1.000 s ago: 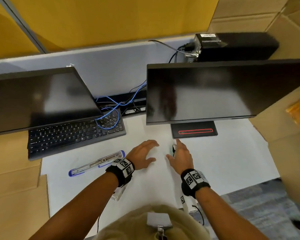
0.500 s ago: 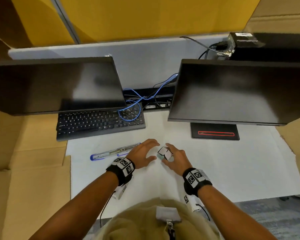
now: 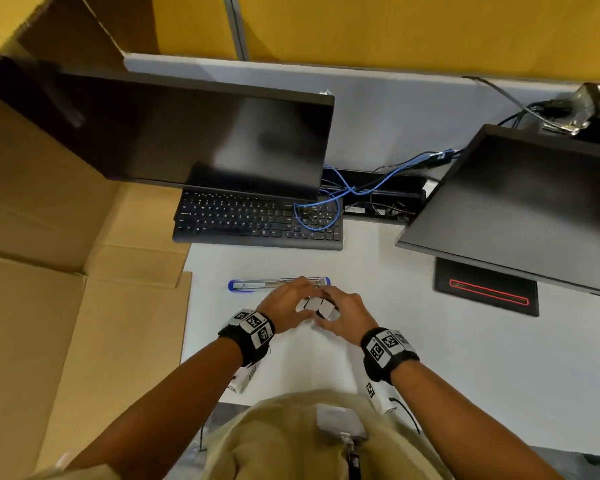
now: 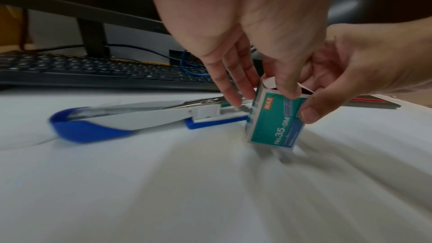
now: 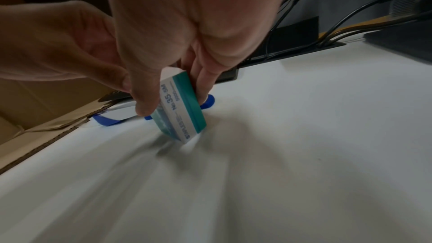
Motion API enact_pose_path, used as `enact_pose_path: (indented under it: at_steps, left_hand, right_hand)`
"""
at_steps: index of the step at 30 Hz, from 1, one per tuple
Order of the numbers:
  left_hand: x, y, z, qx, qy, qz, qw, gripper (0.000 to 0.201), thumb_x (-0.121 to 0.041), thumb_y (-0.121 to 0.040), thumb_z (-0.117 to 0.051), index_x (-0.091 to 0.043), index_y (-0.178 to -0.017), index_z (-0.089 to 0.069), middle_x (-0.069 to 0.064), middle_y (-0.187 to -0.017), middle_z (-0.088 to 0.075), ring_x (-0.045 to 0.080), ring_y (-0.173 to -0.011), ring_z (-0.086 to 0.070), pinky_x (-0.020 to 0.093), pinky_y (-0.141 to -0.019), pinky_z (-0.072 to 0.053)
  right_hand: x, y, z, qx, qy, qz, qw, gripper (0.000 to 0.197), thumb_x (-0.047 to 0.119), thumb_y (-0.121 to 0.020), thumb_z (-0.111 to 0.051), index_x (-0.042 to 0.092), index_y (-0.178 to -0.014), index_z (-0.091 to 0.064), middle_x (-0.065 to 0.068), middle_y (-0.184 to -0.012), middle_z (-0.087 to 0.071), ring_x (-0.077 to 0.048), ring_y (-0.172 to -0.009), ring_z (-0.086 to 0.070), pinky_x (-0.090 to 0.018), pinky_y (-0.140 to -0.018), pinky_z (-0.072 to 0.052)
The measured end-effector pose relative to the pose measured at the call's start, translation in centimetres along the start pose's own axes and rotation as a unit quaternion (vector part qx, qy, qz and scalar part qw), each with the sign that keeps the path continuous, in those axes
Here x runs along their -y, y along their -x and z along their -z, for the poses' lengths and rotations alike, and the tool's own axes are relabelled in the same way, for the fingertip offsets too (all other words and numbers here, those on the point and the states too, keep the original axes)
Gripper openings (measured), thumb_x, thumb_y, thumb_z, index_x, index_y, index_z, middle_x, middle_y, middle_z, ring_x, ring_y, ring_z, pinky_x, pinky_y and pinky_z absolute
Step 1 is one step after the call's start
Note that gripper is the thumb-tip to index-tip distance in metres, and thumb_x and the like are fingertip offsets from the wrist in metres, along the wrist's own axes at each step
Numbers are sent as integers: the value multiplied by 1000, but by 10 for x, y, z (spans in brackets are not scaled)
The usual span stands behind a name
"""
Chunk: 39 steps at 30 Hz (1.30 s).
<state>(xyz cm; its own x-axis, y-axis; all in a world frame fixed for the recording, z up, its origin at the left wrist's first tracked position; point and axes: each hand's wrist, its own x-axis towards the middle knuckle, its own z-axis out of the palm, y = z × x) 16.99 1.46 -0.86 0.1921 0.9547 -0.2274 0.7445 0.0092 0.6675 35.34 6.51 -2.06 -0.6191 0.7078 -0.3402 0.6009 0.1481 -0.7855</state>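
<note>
The staple box (image 4: pixel 275 117) is a small rectangular carton of smooth card, printed teal and white with "MAX" and "No.35-5M". It stands on end and slightly tilted between the 2 hands, low over the white desk (image 3: pixel 465 358); whether its bottom corner touches cannot be told. Its top flaps stand open, and the inside shows only dark, so the contents cannot be seen.

The right hand (image 3: pixel 347 317) pinches the carton, with the curled thumb on the printed front and the fingers behind. The left hand (image 3: pixel 284 306) nips the open end, thumb tip on the front top edge and gently bent fingers down its far side.

Just behind lies a long, flat stapler (image 4: pixel 140 115) with a blue plastic base, a white body and a shiny metal rail. A black keyboard (image 3: pixel 257 223) with a looped blue cable (image 3: pixel 326 216) on it sits under 1 of 2 dark, glossy monitors (image 3: pixel 187 133). Brown corrugated cardboard (image 3: pixel 49 306) lies to the left.
</note>
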Motion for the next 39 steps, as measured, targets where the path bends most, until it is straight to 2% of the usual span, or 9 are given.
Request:
enact_pose_path:
  at_steps: [3,7,12,16,20,24,30,34,39]
  left_hand:
    - [6,10,6,-15,29,15,999,38,-19,-83,-70,-23,-120,-63,0,-113,-60,15,-92,-60,27,-76,-58]
    - [11,20,10,-41,81,45,995,32,-21,-84,-69,-19,-115,-61,1,-111,-63,12,-92,-64,31,-74,-61]
    - [7,25,13,-64,124,69,988,19,-10,-81,-64,-13,-99,-59,4,-103,-67,17,-87,-66,32,-65,-62]
    - [9,25,10,-72,125,70,987,18,-12,-78,-66,-13,-95,-60,4,-98,-66,19,-82,-66,33,-61,-61]
    - [16,23,9,-60,89,64,992,22,-22,-77,-68,-17,-97,-58,3,-102,-65,19,-86,-64,32,-68,-61]
    - [18,20,6,-54,46,52,996,32,-27,-76,-68,-22,-105,-55,-1,-103,-64,17,-86,-62,34,-71,-59]
    - [21,20,0,-32,21,29,999,43,-24,-81,-67,-21,-123,-58,2,-120,-61,20,-102,-60,27,-83,-56]
    - [19,19,1,-41,25,26,998,37,-21,-80,-67,-18,-117,-62,2,-113,-63,19,-94,-62,25,-82,-54]
    - [15,20,2,-53,24,12,998,33,-18,-81,-67,-16,-113,-63,4,-109,-65,21,-91,-63,30,-83,-53]
  right_hand:
    - [6,-5,-8,2,-3,24,1000,63,26,-73,-81,30,-129,-52,7,-121,-66,-7,-106,-61,-29,-97,-50]
    - [14,-4,-10,-26,22,57,998,53,32,-76,-78,32,-125,-57,10,-124,-64,-6,-109,-59,-25,-96,-48]
    - [11,-2,-3,-53,37,102,993,28,17,-89,-63,20,-116,-66,0,-118,-66,-16,-100,-63,-35,-88,-55]
    - [4,-1,1,-20,83,136,987,44,0,-87,-47,21,-121,-65,-3,-129,-58,-20,-114,-58,-36,-99,-49]
    - [3,1,3,52,168,143,974,46,4,-88,-45,24,-127,-60,-4,-144,-45,-23,-125,-51,-31,-110,-39]
    - [8,5,3,37,104,130,985,20,19,-91,-55,21,-111,-57,-2,-127,-54,-20,-108,-56,-33,-98,-47]
    - [7,5,1,-56,72,101,991,5,15,-88,-58,19,-89,-56,-1,-95,-63,-20,-82,-59,-41,-76,-54]
    - [7,1,-3,-116,140,78,980,23,7,-82,-57,18,-94,-71,0,-113,-65,-20,-94,-64,-28,-85,-52]
    - [21,-12,-5,-45,274,80,957,22,16,-85,-59,20,-100,-74,-1,-127,-59,-24,-112,-54,-35,-75,-52]
